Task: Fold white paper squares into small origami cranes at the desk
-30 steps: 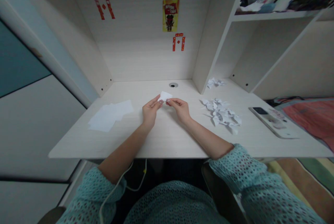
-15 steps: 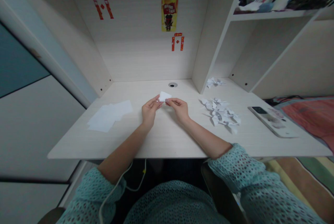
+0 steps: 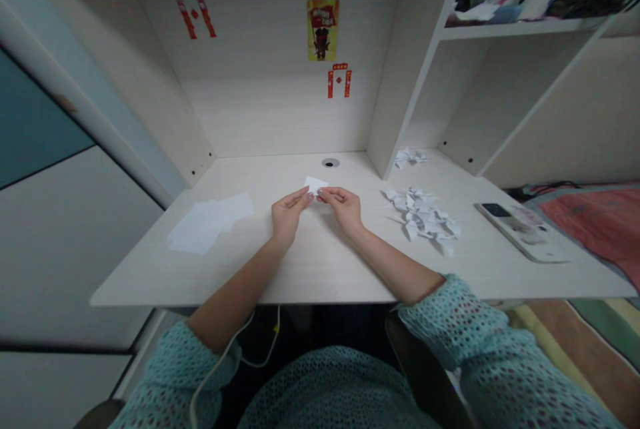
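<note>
Both hands pinch a small piece of white paper (image 3: 316, 183) above the middle of the desk. My left hand (image 3: 289, 210) grips its left lower side between thumb and fingers. On the right lower edge, my right hand (image 3: 343, 206) does the same, with its fingertips close to those of the left. The fingers cover the paper's lower part. Left of the hands lie overlapping flat sheets of white paper (image 3: 210, 221). To the right is a loose heap of small folded or crumpled white paper pieces (image 3: 425, 215).
More crumpled paper pieces (image 3: 411, 157) lie behind, beside the upright divider (image 3: 400, 102). A white phone-shaped object (image 3: 525, 232) rests at the right of the desk (image 3: 320, 275). Red cloth (image 3: 600, 219) lies beyond it. A cable hole (image 3: 331, 163) sits near the back panel.
My left fingertips have shifted slightly right along the paper, closer to the right hand's fingers. The right hand stays almost where it was. The view has shifted very slightly.
</note>
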Demonstrator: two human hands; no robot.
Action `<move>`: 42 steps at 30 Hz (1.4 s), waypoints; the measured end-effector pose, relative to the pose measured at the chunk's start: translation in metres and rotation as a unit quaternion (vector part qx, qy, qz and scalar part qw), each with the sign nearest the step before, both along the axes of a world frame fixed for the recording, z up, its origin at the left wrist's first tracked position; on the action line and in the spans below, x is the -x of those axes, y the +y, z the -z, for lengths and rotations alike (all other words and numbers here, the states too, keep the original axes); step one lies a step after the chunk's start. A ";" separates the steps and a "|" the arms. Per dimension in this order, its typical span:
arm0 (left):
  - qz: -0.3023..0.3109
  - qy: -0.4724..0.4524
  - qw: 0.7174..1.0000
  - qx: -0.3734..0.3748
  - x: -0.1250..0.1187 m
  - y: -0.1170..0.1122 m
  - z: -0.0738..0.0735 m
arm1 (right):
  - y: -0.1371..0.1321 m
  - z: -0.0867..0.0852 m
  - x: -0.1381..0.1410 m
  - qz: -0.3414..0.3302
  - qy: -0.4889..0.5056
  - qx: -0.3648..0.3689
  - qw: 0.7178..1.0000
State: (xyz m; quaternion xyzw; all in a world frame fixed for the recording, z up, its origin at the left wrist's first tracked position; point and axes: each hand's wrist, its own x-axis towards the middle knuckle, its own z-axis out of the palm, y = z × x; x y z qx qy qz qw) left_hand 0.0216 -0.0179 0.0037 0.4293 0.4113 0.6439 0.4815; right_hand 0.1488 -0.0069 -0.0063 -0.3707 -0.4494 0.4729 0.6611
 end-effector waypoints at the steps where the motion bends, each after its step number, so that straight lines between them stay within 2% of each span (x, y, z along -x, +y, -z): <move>1: 0.002 -0.002 1.000 -0.002 0.000 0.000 0.000 | 0.000 0.000 0.000 -0.001 0.000 -0.001 1.000; 6: 0.002 0.013 1.000 -0.018 0.000 -0.002 -0.002 | -0.002 -0.002 0.001 -0.013 0.005 -0.011 1.000; 12: -0.029 0.045 0.997 -0.050 -0.002 -0.005 -0.005 | -0.003 0.000 0.005 -0.018 0.031 0.009 0.999; 22: 0.011 -0.008 0.999 -0.034 0.001 0.001 0.000 | -0.002 0.002 0.005 -0.048 0.066 0.022 0.996; 30: 0.016 0.013 1.000 -0.014 0.001 -0.002 -0.001 | 0.002 0.004 0.003 -0.033 0.063 0.025 0.997; 34: 0.036 0.052 0.998 0.019 0.003 -0.001 -0.003 | 0.010 0.006 -0.007 0.010 -0.004 -0.028 1.000; 37: 0.042 0.092 0.994 0.044 0.006 0.003 -0.004 | 0.015 0.006 -0.016 0.057 -0.102 -0.078 0.990; 39: 0.039 0.110 0.992 0.049 0.006 0.004 -0.004 | 0.014 0.005 -0.019 0.090 -0.191 -0.112 0.971; 42: 0.059 0.119 0.991 0.033 0.004 0.004 -0.002 | 0.007 0.001 -0.019 0.106 -0.322 -0.175 0.924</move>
